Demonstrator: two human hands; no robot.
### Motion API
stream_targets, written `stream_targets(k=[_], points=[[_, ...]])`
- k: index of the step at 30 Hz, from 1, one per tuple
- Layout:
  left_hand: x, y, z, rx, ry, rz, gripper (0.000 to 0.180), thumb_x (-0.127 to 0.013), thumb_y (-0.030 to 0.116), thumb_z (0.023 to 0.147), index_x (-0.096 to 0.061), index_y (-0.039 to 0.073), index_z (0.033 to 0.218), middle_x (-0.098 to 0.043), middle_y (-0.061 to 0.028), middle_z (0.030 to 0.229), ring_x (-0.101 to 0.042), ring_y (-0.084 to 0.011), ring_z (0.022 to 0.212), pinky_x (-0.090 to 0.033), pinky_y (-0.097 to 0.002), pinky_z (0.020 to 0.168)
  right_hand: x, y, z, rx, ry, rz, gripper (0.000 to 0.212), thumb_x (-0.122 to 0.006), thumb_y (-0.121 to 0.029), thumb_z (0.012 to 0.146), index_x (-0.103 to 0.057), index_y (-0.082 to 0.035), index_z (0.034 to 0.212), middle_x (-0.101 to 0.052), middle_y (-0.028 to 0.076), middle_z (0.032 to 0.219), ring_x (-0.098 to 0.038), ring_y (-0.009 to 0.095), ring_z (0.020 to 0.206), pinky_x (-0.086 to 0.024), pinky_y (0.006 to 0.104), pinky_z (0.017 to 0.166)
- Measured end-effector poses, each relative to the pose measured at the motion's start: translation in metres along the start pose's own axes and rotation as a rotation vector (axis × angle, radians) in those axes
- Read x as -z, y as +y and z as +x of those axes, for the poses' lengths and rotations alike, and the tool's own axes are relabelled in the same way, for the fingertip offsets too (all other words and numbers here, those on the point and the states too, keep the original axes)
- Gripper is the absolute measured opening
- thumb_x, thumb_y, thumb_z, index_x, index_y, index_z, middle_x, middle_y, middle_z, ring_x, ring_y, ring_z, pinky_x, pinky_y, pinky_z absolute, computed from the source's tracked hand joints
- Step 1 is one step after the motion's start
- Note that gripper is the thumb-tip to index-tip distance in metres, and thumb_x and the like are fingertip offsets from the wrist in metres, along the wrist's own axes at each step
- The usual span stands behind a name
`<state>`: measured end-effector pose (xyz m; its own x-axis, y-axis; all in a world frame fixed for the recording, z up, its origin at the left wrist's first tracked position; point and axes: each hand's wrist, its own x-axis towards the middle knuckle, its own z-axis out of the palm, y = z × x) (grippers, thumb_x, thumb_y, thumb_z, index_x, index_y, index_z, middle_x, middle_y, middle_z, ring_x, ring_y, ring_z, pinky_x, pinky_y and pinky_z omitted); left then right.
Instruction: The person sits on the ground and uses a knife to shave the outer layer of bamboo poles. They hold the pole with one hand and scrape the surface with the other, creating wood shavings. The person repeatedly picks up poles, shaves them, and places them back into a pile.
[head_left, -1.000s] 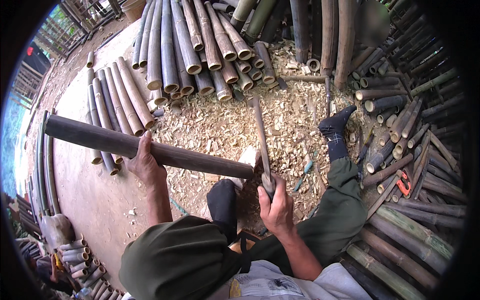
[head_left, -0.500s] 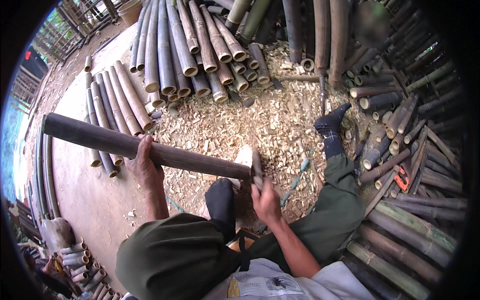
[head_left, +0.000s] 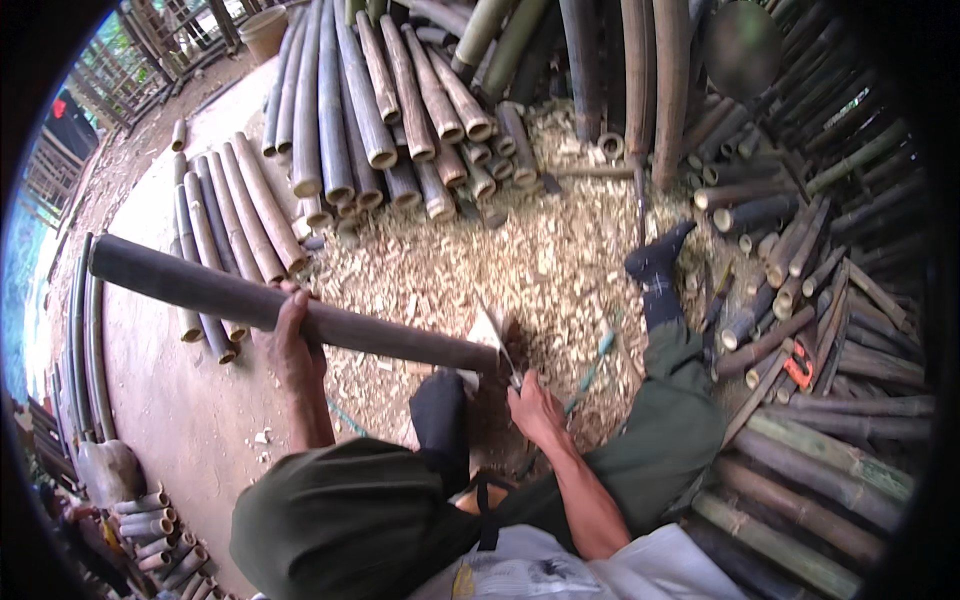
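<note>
A dark bamboo pole (head_left: 390, 338) slants across my lap's front, its left end higher in view. My left hand (head_left: 293, 325) is closed around it near the middle. My right hand (head_left: 537, 405) grips the handle of a knife (head_left: 505, 345), its thin blade pointing up and away at the pole's right end. Whether the edge touches the bamboo I cannot tell. A bright pale patch beside the blade is too glaring to make out. Just under the pole's right part is my dark-socked left foot (head_left: 438, 415). My right foot (head_left: 660, 255) is stretched out ahead.
Wood chips (head_left: 440, 265) cover the ground ahead. Stacked bamboo poles (head_left: 380, 150) lie beyond them, with shorter bamboo pieces (head_left: 770, 265) heaped at the right. An orange-handled tool (head_left: 799, 366) rests on that heap. Thick poles (head_left: 800, 500) lie close at my right. A bucket (head_left: 263, 35) stands far left.
The knife has swung: its blade now leans up and left by the pole's end, and my right hand is slightly lower. The pole has shifted only a little, still in my left hand.
</note>
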<state>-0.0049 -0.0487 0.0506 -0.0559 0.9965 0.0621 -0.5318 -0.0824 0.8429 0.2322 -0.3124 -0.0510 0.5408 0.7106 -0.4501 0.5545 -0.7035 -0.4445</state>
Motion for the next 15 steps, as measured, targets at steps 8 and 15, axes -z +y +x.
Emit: stream_targets(k=[8, 15], points=[[0.038, 0.009, 0.012, 0.029, -0.167, 0.088, 0.052, -0.078, 0.002, 0.085, -0.052, 0.002, 0.129, -0.061, -0.0087, 0.111, -0.066, -0.0210, 0.103, -0.056, -0.0357, 0.091, 0.072, -0.073, -0.046, 0.447, 0.314, 0.482, 0.029, -0.063, -0.023, 0.103, -0.056, 0.000, 0.117, -0.070, 0.026, 0.091, -0.070, 0.048, 0.085, -0.055, 0.0499, 0.072], [0.017, 0.007, 0.011, 0.048, 0.030, 0.065, 0.048, -0.083, 0.000, 0.083, -0.058, -0.004, 0.124, -0.066, -0.0100, 0.108, -0.067, -0.0194, 0.094, -0.056, -0.0344, 0.088, 0.010, -0.019, 0.011, 0.102, 0.013, 0.069, 0.037, -0.055, -0.037, 0.104, -0.048, -0.001, 0.112, -0.070, 0.032, 0.091, -0.068, 0.054, 0.087, -0.053, 0.0624, 0.076]])
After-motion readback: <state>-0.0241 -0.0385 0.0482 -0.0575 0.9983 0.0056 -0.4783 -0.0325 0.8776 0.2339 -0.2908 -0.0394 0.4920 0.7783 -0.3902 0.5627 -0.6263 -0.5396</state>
